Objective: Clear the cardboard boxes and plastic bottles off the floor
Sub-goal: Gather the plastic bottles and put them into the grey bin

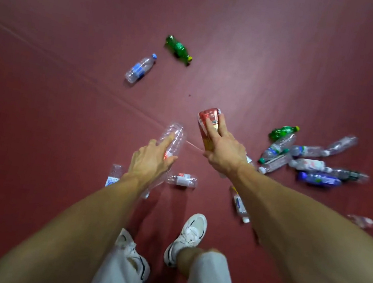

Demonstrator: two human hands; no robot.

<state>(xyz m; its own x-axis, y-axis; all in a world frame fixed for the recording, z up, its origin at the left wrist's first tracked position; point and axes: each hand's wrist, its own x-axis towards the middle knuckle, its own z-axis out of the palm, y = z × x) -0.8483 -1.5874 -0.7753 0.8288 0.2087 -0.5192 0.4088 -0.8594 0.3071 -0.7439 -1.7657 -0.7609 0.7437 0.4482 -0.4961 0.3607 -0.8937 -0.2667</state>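
Left hand (150, 158): we grip a large clear ribbed plastic bottle (173, 136).
Right hand (224, 154): we grip a red-labelled plastic bottle (208, 120) just beside it.
Floor (60, 125): smooth, dark red; heap of crumpled clear bottles (310, 164) right; green plastic bottle (178, 47) and blue-capped clear bottle (140, 68) far.

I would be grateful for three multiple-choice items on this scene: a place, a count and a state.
1. The heap of bottles lies where? A) to the person's right B) to the person's left C) behind the person
2. How many green bottles show? A) one B) two C) four
3. The right hand: A) hangs empty B) is a bare fist C) grips a red-labelled bottle
Key: 1 A, it lies right of the right hand; 2 B, one far off, one at the heap's edge; 3 C, its fingers curl round it.
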